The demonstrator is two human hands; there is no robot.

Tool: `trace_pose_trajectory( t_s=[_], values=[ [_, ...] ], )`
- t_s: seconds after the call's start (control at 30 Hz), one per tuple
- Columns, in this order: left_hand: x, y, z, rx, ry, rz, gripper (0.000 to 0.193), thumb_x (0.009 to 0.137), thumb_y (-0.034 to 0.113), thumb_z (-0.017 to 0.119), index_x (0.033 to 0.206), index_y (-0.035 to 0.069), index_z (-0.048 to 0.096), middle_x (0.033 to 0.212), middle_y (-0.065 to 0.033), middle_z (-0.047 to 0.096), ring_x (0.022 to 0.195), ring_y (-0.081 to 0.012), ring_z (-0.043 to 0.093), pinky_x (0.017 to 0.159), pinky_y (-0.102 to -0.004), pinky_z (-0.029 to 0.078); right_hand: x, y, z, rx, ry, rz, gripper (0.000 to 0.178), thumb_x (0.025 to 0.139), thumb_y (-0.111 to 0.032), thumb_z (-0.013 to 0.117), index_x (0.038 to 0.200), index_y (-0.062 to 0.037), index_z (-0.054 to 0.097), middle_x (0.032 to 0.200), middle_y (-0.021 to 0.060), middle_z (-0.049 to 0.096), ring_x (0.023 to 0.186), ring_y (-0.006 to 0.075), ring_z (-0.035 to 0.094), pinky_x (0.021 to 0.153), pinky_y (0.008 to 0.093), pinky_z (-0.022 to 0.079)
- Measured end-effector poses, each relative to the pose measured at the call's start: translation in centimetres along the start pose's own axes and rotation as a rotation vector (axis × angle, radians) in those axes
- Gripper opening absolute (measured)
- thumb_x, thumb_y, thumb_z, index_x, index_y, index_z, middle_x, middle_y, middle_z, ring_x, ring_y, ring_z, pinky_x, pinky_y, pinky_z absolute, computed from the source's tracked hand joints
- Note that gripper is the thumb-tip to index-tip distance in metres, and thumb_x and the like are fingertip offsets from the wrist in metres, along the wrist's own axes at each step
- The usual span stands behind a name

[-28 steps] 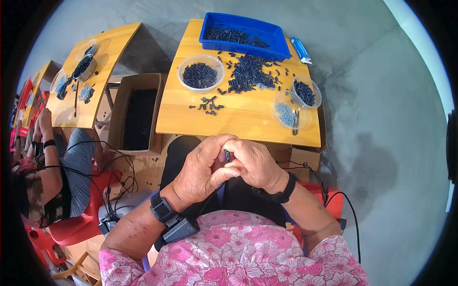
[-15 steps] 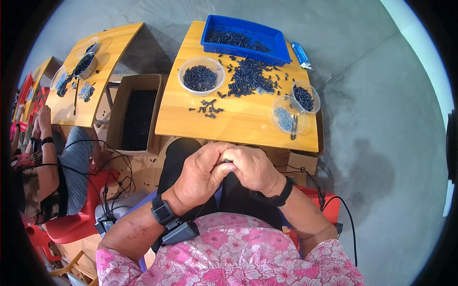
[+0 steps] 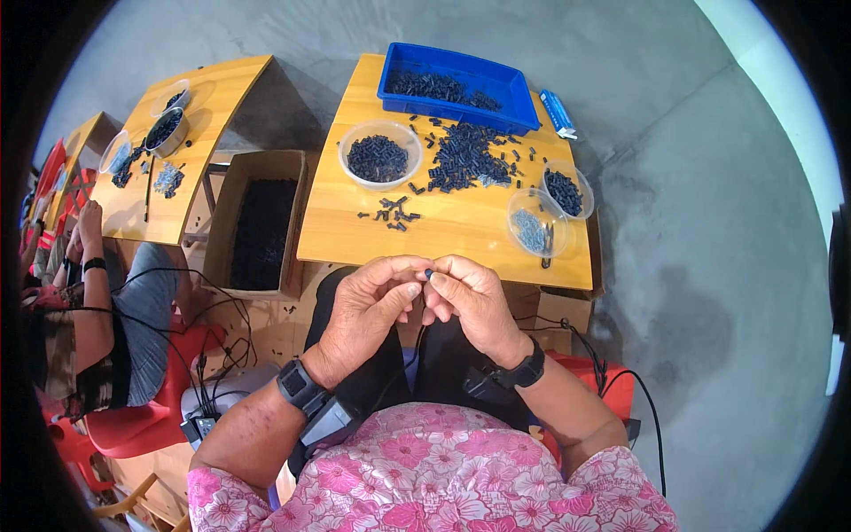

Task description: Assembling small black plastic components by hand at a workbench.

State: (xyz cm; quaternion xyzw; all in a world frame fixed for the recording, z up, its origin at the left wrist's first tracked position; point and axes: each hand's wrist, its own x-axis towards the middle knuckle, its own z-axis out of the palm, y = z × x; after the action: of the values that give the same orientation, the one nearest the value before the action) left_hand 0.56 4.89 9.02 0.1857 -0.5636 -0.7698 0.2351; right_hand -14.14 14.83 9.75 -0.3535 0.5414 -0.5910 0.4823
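My hands no longer close over the small dark piece: my right hand pinches it just before the table, my left hand's fingertips beside it, their grip unclear.

Yellow table; on it, blue tray; loose black parts; three clear tubs.

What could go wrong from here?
1. The dark part sits between the fingertips of the left hand and right hand, near the table edge; a slip might drop it.
2. The bowl of dark pieces stands by the table's right edge; a bump could spill it.
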Motion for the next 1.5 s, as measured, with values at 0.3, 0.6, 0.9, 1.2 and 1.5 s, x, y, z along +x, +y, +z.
trace_pose_trajectory(
  t_s=[0.3, 0.6, 0.9, 1.2, 1.5],
  values=[
    [0.8, -1.1, -0.9, 0.212, 0.055, 0.157, 0.016, 0.088, 0.002, 0.064, 0.104, 0.004, 0.065, 0.090, -0.0002, 0.062, 0.074, -0.0042, 0.056, 0.059, -0.0184, 0.046, -0.2, 0.1, 0.3, 0.059, 0.016, 0.042, 0.020, 0.096, -0.014, 0.054, 0.098, 0.0043, 0.062, 0.073, 0.0010, 0.055, 0.062, 0.0062, 0.052, 0.062, 0.0228, 0.052],
    [0.6, -0.9, -1.3, -0.160, 0.058, -0.123, 0.014, 0.092, 0.013, 0.063, 0.104, 0.007, 0.061, 0.080, 0.0046, 0.056, 0.069, -0.0034, 0.050, 0.061, -0.0179, 0.044, -0.2, 0.0, -0.1, 0.068, 0.044, 0.033, 0.020, 0.094, -0.008, 0.055, 0.109, 0.0048, 0.061, 0.085, 0.0062, 0.060, 0.065, 0.0098, 0.055, 0.068, 0.0278, 0.056],
    [0.6, -1.5, -1.0, -0.381, -0.012, -0.206, 0.011, 0.093, 0.016, 0.061, 0.102, 0.010, 0.062, 0.082, 0.0053, 0.056, 0.073, -0.0026, 0.050, 0.063, -0.0173, 0.044, -0.3, -0.1, 0.6, -0.384, 0.145, -0.373, 0.019, 0.082, 0.006, 0.065, 0.099, -0.0005, 0.067, 0.082, 0.0048, 0.064, 0.065, 0.0088, 0.060, 0.060, 0.0212, 0.049],
    [0.4, -1.0, -0.7, -0.179, 0.015, -0.216, 0.008, 0.094, 0.016, 0.060, 0.098, 0.010, 0.062, 0.082, 0.0049, 0.059, 0.072, -0.0023, 0.052, 0.062, -0.0172, 0.045, -0.1, 0.7, 0.3, -0.165, 0.130, -0.229, 0.014, 0.087, 0.002, 0.060, 0.099, 0.0024, 0.067, 0.079, 0.0041, 0.064, 0.065, 0.0082, 0.059, 0.059, 0.0204, 0.048],
    [0.4, -1.1, -0.6, -0.181, 0.041, -0.300, 0.012, 0.096, 0.020, 0.056, 0.094, 0.009, 0.062, 0.083, 0.0032, 0.061, 0.072, -0.0031, 0.052, 0.063, -0.0186, 0.044, 0.2, 1.0, -0.1, -0.143, 0.120, -0.192, 0.016, 0.090, 0.000, 0.057, 0.102, 0.0034, 0.066, 0.077, 0.0034, 0.062, 0.065, 0.0073, 0.057, 0.060, 0.0199, 0.047]
  ],
)
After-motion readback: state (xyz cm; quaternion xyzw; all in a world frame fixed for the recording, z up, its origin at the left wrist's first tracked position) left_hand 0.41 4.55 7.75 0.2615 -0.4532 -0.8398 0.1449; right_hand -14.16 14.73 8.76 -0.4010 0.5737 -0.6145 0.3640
